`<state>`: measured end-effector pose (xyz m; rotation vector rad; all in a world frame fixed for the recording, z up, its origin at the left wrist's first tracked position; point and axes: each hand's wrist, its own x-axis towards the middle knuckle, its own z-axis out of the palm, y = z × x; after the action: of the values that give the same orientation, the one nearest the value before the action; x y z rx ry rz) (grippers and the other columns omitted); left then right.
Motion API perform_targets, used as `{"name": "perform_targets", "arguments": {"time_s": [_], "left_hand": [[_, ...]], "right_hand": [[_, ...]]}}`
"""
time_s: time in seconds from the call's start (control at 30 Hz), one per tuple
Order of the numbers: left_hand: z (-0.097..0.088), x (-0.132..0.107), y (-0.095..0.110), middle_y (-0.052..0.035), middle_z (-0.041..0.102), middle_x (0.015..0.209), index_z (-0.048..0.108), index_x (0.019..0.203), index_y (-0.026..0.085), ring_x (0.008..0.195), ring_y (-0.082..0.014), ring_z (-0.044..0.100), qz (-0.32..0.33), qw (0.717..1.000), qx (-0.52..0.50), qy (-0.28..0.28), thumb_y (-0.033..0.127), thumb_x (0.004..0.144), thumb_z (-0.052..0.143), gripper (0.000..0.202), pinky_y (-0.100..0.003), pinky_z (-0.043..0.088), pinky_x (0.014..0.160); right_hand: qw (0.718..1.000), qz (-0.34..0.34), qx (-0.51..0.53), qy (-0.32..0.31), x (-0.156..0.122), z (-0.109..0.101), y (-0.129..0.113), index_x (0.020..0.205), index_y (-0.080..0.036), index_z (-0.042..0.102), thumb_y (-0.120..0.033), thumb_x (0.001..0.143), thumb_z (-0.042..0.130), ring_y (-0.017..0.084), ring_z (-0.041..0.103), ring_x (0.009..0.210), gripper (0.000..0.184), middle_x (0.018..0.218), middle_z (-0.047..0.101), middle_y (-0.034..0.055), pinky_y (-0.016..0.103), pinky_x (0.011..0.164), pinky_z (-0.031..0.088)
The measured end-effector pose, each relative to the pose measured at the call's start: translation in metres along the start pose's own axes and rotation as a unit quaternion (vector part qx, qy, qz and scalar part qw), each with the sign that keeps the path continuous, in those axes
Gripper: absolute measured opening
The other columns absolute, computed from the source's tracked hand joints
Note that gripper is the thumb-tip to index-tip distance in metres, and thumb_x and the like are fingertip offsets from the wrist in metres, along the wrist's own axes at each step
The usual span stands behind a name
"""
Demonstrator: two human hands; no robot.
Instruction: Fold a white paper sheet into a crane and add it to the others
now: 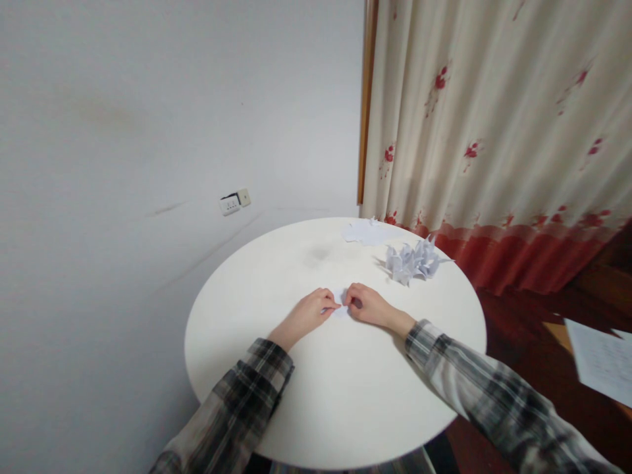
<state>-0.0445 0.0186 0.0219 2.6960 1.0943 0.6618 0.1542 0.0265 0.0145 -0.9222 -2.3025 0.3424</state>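
Note:
A small piece of white paper (339,311) lies near the middle of the round white table, between my two hands. My left hand (316,308) is closed, its thumb and fingers pinching the paper's left side. On the right side, my right hand (366,304) is closed too, with curled fingertips on the paper's edge. Fingers partly cover the paper, so its folds are hard to make out. Beyond my right hand stands a cluster of folded white paper cranes (413,261), packed close together.
Flat white paper sheets (365,232) lie at the far edge of the round table (247,316). A wall with a socket (230,205) rises behind and to the left. A flowered curtain (474,118) hangs at the right. More paper (600,359) rests on a wooden surface at far right.

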Motion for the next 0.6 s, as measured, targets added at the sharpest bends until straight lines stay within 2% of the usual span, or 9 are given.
{"name": "perform_targets", "arguments": {"time_s": [0.2,0.37,0.5,0.6], "left_hand": [[0.004,0.003,-0.008,-0.0028,0.063,0.085,0.068,0.082,0.021,0.083,-0.0147,0.056,-0.032,0.998,-0.038,0.023,0.017,0.080,0.049,0.019,-0.027,0.044,0.078],[0.009,0.003,-0.025,-0.0056,0.064,0.086,0.067,0.079,0.016,0.081,-0.0149,0.059,-0.077,0.982,-0.167,0.042,0.020,0.076,0.054,0.014,-0.027,0.047,0.075],[0.012,0.003,-0.037,-0.0061,0.067,0.085,0.066,0.080,0.014,0.080,-0.0153,0.061,-0.124,0.963,-0.235,0.034,0.021,0.076,0.052,0.016,-0.028,0.048,0.076],[0.017,0.002,-0.041,-0.0061,0.067,0.084,0.065,0.082,0.013,0.078,-0.0153,0.061,-0.164,0.957,-0.226,0.078,0.020,0.073,0.054,0.016,-0.028,0.049,0.074]], "right_hand": [[1.000,-0.006,0.006,-0.004,0.000,0.001,0.000,0.079,-0.016,0.056,-0.003,0.065,0.048,0.014,0.047,0.075,0.021,0.077,0.051,0.0021,0.025,0.071,0.038],[0.997,0.008,0.074,-0.032,-0.002,0.002,0.013,0.082,-0.016,0.058,-0.005,0.072,0.050,0.011,0.048,0.071,0.017,0.080,0.052,0.0017,0.024,0.068,0.040],[0.992,0.005,0.116,-0.049,-0.004,0.002,0.021,0.085,-0.016,0.060,-0.002,0.073,0.048,0.010,0.049,0.072,0.022,0.082,0.052,0.0018,0.023,0.070,0.040],[0.991,-0.003,0.119,-0.052,-0.004,0.001,0.021,0.087,-0.017,0.060,-0.002,0.073,0.047,0.011,0.050,0.075,0.024,0.084,0.053,0.0020,0.023,0.072,0.041]]}}
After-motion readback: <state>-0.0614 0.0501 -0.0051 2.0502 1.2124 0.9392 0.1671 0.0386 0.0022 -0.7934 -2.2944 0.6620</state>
